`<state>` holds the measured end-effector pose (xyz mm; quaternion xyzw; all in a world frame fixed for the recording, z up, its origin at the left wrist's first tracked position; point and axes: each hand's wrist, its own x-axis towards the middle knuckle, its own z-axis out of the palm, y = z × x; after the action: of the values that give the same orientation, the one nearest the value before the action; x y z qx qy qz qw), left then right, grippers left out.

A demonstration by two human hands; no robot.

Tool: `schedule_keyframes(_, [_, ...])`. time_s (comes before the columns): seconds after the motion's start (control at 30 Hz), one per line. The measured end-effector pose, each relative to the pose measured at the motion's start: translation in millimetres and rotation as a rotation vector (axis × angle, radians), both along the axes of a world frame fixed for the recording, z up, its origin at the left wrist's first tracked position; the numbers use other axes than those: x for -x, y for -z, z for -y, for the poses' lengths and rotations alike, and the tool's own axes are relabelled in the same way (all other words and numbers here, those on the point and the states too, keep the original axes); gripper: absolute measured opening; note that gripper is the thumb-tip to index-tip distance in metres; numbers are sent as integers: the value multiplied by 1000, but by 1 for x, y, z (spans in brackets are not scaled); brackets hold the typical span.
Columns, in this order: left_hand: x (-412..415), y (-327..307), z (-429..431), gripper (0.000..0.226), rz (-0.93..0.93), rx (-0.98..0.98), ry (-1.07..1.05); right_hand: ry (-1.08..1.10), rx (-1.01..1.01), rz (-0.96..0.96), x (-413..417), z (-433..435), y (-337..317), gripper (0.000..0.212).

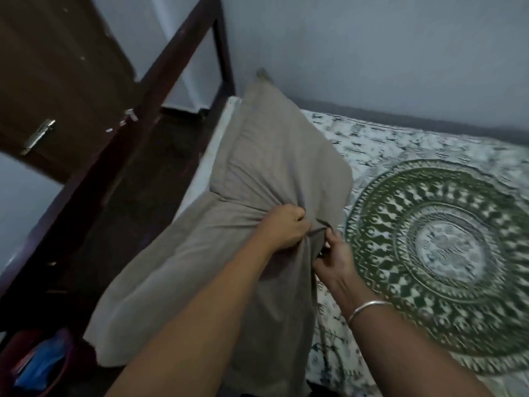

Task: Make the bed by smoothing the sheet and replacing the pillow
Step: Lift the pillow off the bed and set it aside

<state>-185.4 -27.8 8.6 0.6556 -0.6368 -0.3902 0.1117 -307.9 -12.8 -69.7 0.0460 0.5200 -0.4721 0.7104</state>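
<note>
Gripping the grey-beige pillow (257,173) with both hands: clenching a bunch of its cover near the middle with the left hand (282,227), and pinching a dark fold of the same cover with the right hand (333,256), just beside the left. Holding the pillow up on edge over the end of the bed by the frame, tilting it toward the grey wall (372,53), with one upper corner reaching in front of the paint and the lower end hanging by the bed's near side. Covering part of the bedsheet (429,239), white with a large green mandala print, lying flat across the bed to the right. Showing a strip of white mattress (211,156) just left of the pillow. Wearing a thin metal bangle (366,309) on the right wrist. Passing on the left, a dark wooden bed frame (171,64) — behind it, a brown door (57,67) bearing a metal latch (38,136). Sitting at the lower left, blurred — a reddish container (70,359) holding something blue.
</note>
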Motion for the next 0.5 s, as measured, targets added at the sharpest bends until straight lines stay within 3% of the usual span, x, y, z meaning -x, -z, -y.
schedule_keyframes(0.3, [260, -50, -63, 35, -3, 128, 580, 595, 105, -47, 253, -129, -58, 21])
schedule_keyframes(0.5, [455, -69, -141, 33, -63, 201, 1004, 1048, 164, -61, 404, -246, -91, 10])
